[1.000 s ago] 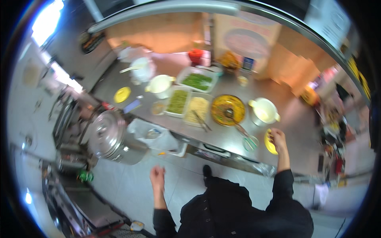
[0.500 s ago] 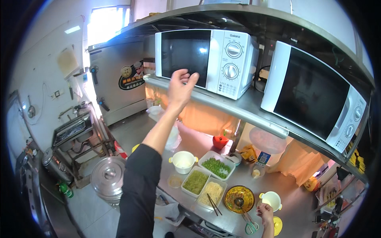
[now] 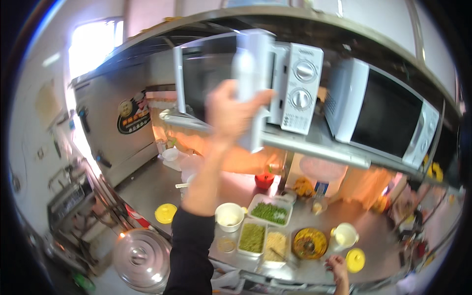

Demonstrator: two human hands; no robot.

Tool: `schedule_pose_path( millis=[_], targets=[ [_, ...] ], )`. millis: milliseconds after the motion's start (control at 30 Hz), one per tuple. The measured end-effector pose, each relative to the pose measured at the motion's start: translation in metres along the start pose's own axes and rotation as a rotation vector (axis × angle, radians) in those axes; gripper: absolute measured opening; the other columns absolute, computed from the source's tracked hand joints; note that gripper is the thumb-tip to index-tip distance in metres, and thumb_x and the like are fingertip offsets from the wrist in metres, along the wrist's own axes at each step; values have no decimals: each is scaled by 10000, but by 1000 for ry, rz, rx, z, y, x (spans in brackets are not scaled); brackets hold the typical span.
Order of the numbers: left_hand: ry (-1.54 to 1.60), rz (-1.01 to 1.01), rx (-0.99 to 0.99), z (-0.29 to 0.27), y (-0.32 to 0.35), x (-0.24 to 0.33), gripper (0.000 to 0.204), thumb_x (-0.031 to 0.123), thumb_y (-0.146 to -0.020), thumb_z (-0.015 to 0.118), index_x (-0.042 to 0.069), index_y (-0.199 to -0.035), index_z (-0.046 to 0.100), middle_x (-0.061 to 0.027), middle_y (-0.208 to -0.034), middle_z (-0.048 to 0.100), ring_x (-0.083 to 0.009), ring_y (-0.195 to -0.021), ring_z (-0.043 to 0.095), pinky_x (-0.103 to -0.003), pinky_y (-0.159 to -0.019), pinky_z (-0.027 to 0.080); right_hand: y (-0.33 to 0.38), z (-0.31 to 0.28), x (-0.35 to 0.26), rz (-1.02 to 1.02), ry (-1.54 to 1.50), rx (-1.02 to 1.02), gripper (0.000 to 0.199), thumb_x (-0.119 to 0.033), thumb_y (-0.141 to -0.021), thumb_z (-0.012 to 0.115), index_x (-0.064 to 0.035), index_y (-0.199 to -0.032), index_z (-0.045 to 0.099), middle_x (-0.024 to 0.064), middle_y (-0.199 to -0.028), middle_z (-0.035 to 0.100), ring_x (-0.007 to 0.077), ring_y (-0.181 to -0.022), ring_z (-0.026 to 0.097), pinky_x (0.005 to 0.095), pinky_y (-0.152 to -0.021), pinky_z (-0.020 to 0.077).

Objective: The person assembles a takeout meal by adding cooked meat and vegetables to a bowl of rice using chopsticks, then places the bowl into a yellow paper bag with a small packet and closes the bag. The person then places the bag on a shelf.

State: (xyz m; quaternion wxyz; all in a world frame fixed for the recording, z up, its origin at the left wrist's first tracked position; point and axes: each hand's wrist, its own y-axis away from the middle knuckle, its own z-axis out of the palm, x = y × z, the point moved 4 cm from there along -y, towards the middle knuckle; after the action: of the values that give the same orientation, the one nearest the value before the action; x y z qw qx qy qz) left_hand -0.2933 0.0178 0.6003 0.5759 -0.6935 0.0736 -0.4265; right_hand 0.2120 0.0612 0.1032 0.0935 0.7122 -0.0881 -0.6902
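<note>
My left hand (image 3: 227, 110), blurred by motion, is closed on the edge of the white microwave door (image 3: 251, 132). The door stands swung out from the left microwave (image 3: 298, 91), and its inner side is hidden. Low at the right, my right hand (image 3: 337, 268) has bent fingers drawn together. Whatever it pinches, if anything, is too small to make out. Nearest to it are a yellow lid (image 3: 355, 260), a white pot with yellow handles (image 3: 346, 235) and a yellow patterned bowl (image 3: 310, 243) holding dark sauce.
A second microwave (image 3: 388, 115) shares the shelf. Below stand containers of chopped greens (image 3: 269, 211), green shreds (image 3: 252, 238) and pale shreds (image 3: 276, 246), another white pot (image 3: 228, 217), a red container (image 3: 264, 180) and a yellow lid (image 3: 166, 213). A large lidded steel pot (image 3: 142, 260) is at lower left.
My left hand has gone from in front of the shut microwave to its door, which is now swung outward. The view has shifted. My right hand remains low beside the yellow lid.
</note>
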Motion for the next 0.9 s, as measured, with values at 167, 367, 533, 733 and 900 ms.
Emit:
schedule_pose_path(
  millis=[167, 367, 533, 733, 900],
  targets=[
    [527, 21, 67, -65, 7, -4, 317, 295, -880, 785, 14, -922, 644, 11, -756, 614, -53, -640, 519, -230, -578, 428, 24, 15, -6, -2, 26, 32, 111, -138, -961, 619, -36, -989, 652, 68, -849, 681, 171, -700, 654, 295, -578, 520],
    [45, 66, -65, 18, -5, -12, 348, 314, -851, 813, -4, -884, 676, 6, -744, 619, -57, -664, 502, -236, -614, 425, 19, -13, -193, -678, 234, 254, 160, -109, -936, 626, 23, -1024, 648, 7, -832, 641, 61, -715, 566, 236, -614, 460],
    [217, 26, 35, 8, 4, -11, 264, 245, -902, 758, -3, -933, 670, 4, -796, 631, -52, -675, 517, -227, -623, 427, 64, -11, -306, -908, 93, 118, 235, -73, -961, 616, 9, -1180, 587, 29, -939, 656, 97, -845, 628, 238, -768, 521],
    [493, -76, 76, -68, 15, -13, 260, 238, -964, 674, 10, -1044, 580, -30, -865, 639, -65, -647, 564, -211, -593, 486, 89, 211, -412, -1180, 452, -530, 589, -200, -901, 704, -2, -1391, 444, 124, -1123, 632, 200, -978, 637, 330, -837, 524],
    [589, -46, 5, -95, 32, 4, 273, 226, -1004, 608, 0, -1133, 528, -58, -923, 647, -95, -685, 610, -239, -622, 535, 21, 413, -524, -1156, 188, -571, 539, -235, -911, 676, 77, -1296, 467, 124, -1072, 646, 146, -968, 596, 289, -832, 497]
  ],
)
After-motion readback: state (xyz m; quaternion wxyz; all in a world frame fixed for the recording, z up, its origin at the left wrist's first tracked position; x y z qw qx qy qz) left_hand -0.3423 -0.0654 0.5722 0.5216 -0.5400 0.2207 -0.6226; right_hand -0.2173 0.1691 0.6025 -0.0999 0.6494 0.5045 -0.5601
